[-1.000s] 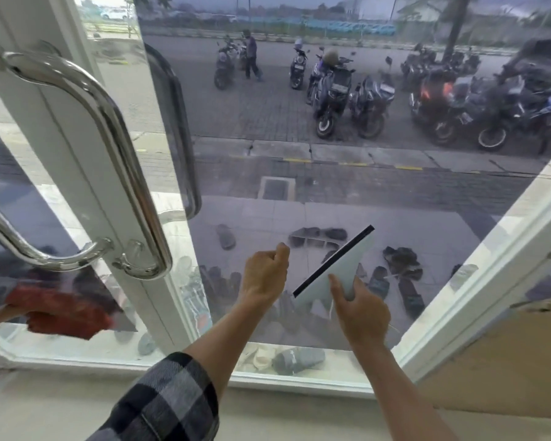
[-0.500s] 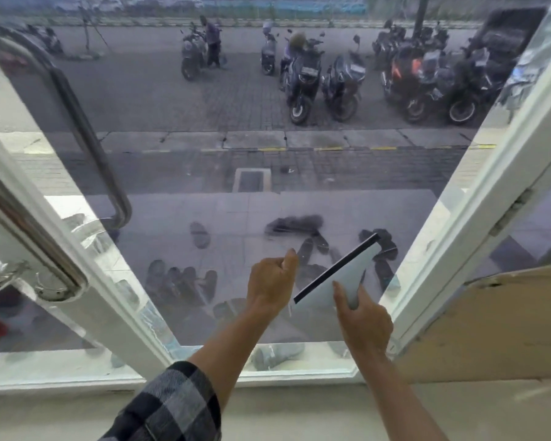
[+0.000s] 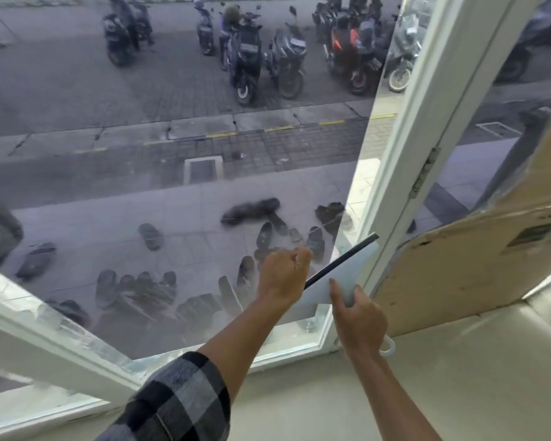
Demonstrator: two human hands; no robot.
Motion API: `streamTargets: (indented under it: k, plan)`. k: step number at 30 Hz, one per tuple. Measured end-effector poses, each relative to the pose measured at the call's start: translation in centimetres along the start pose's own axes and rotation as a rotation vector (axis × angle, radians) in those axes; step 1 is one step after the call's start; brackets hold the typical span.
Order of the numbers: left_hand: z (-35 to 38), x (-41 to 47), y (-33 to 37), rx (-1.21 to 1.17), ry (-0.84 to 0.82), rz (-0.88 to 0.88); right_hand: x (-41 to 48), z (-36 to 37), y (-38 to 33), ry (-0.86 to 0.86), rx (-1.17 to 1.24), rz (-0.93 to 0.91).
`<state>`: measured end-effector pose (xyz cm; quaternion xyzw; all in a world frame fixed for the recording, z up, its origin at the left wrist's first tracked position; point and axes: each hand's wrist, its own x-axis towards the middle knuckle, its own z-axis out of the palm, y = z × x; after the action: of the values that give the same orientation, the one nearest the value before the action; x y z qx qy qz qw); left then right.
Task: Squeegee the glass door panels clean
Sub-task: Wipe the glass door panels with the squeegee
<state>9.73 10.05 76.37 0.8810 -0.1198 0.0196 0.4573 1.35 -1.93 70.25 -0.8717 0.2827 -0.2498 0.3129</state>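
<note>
While right hand (image 3: 358, 313) fingers clamp squeegee (image 3: 344, 275) at glass panel (image 3: 172, 192) right edge, left hand (image 3: 283, 275) fingers curl together in fist just left of blade.

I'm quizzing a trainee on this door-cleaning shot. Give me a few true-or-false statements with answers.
1. The right hand holds the squeegee. True.
2. The squeegee's blade is red. False: it is black.
3. The squeegee sits by the door's left frame. False: it is beside the right frame.
4. Sandals lie on the pavement beyond the glass. True.
5. The left hand is curled, with a plaid sleeve on that arm. True.
</note>
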Motion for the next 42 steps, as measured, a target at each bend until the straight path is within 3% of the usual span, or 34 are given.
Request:
streamTargets:
  k: [12, 20, 26, 33, 42]
  plan:
    - [3.6, 1.5, 2.5, -0.056, -0.106, 0.07, -0.1, -3.7, 2.2, 0.061, -0.052, 0.084]
    - [0.5, -0.7, -0.5, -0.086, 0.016, -0.021, -1.4, -2.5, 0.0, 0.012, 0.005, 0.001]
    - [-6.8, -3.3, -3.7, -0.087, 0.168, -0.148, -2.5, 0.5, -5.6, -0.034, -0.025, -0.193]
    - [-20.0, -8.2, -11.7, -0.216, 0.474, -0.333, -8.3, 6.4, -16.3, -0.152, -0.016, -0.676]
    - [-34.4, -13.2, -15.7, 0.036, 0.709, -0.254, -15.1, 13.5, -32.2, -0.233, -0.08, -1.155]
